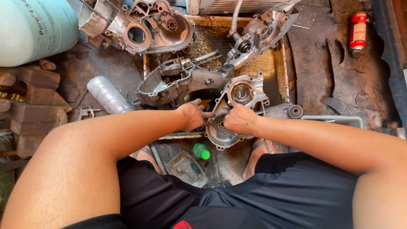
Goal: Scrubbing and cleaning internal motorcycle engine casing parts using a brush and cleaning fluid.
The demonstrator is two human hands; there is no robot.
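A grey metal engine case half (237, 99) with a round bearing seat leans over the front edge of a rusty metal tray (283, 63). My left hand (193, 115) and my right hand (241, 119) meet at the lower left part of that case, fingers curled and pressed on it. Whether a small tool or part is between the fingers is hidden. A larger grey crankcase (169, 85) lies in the tray just behind my left hand. I squat, with both knees and black shorts filling the lower view.
Two more engine casings (144, 25) (263, 29) lie at the tray's back. A pale gas cylinder (34, 25) and rusty iron blocks (36, 101) stand left. A clear plastic bottle (108, 95), a green-capped bottle (202, 151), a small dish (186, 168) and a red spray can (358, 32) lie around.
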